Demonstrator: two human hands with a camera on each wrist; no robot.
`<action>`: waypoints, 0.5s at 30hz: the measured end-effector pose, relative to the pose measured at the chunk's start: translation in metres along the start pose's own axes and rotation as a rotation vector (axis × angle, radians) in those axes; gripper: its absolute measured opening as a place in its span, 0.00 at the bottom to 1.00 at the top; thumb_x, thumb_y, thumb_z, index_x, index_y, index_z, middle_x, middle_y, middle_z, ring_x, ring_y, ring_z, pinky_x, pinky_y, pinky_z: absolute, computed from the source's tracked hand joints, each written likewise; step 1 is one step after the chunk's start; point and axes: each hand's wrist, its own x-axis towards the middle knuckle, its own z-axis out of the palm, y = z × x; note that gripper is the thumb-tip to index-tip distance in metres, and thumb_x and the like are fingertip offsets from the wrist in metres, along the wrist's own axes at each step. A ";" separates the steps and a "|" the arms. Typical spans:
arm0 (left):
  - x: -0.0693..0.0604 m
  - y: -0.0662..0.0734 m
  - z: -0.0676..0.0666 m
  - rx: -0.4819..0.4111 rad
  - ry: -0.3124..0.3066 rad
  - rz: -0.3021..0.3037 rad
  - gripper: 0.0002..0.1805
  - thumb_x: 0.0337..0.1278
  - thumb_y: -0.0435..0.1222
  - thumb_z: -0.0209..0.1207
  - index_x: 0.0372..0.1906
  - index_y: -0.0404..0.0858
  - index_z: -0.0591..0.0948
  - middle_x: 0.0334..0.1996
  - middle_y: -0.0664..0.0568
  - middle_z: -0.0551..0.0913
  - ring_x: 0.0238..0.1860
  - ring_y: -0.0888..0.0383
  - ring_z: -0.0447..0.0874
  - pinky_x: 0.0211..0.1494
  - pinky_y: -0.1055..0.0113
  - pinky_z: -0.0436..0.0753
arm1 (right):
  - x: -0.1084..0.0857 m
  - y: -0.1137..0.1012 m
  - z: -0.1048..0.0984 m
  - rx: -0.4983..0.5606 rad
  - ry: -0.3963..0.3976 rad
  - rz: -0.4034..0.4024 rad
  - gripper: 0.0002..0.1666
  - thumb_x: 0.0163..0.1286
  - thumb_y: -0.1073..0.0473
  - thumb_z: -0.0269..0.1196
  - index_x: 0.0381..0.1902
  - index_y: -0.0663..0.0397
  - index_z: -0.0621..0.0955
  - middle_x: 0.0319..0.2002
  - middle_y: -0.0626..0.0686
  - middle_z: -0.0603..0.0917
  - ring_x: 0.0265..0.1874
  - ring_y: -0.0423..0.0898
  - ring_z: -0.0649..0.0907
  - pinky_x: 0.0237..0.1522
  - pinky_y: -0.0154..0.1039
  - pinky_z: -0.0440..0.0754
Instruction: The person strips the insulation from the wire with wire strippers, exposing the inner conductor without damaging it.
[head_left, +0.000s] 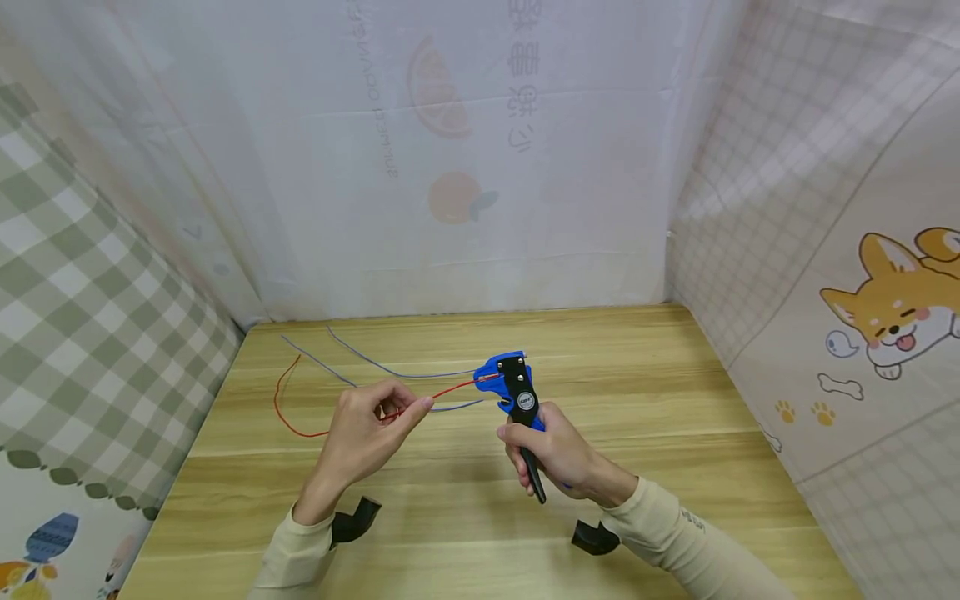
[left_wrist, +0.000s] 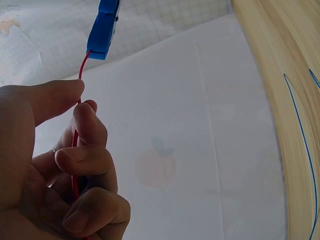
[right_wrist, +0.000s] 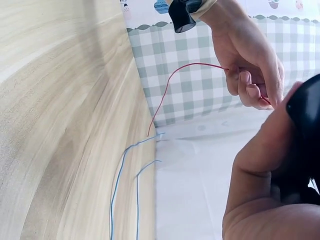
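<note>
My left hand [head_left: 371, 433] pinches a red wire [head_left: 453, 389] between thumb and fingers; in the left wrist view the wire [left_wrist: 75, 145] runs down across the palm behind curled fingers. The wire's near end enters the blue jaws of a wire stripper [head_left: 517, 387], and its other end trails to the left in a loop. My right hand [head_left: 558, 450] grips the stripper round its black and blue handles. From the right wrist, only a dark part of the tool [right_wrist: 305, 130] shows beside the right thumb. Whether the jaws bite the wire cannot be told.
Two blue wires [head_left: 397, 372] lie on the wooden table [head_left: 675, 400], passing behind the left hand and the stripper. Printed curtains hang at the back [head_left: 315, 208], the left [head_left: 90, 225] and the right [head_left: 757, 208]. Black wrist mounts [head_left: 356, 521] sit under both wrists.
</note>
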 end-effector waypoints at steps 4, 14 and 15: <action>0.000 0.000 0.000 0.000 0.000 0.001 0.13 0.66 0.33 0.78 0.28 0.49 0.87 0.20 0.64 0.81 0.23 0.71 0.69 0.29 0.73 0.71 | 0.000 0.000 0.001 -0.010 0.011 0.011 0.17 0.86 0.62 0.55 0.32 0.61 0.75 0.18 0.42 0.80 0.15 0.37 0.80 0.19 0.33 0.84; 0.000 -0.002 0.001 -0.011 -0.004 0.004 0.14 0.66 0.34 0.78 0.27 0.49 0.87 0.20 0.64 0.82 0.23 0.71 0.70 0.29 0.73 0.72 | -0.002 -0.001 0.002 -0.021 0.018 0.012 0.18 0.85 0.62 0.56 0.31 0.64 0.74 0.17 0.42 0.79 0.14 0.37 0.79 0.18 0.33 0.83; 0.000 -0.002 0.001 -0.013 -0.004 0.003 0.14 0.66 0.34 0.78 0.27 0.49 0.87 0.20 0.64 0.82 0.23 0.70 0.70 0.29 0.73 0.72 | -0.002 -0.001 0.003 -0.019 0.019 0.012 0.18 0.85 0.62 0.56 0.31 0.64 0.74 0.17 0.42 0.79 0.14 0.37 0.79 0.18 0.33 0.83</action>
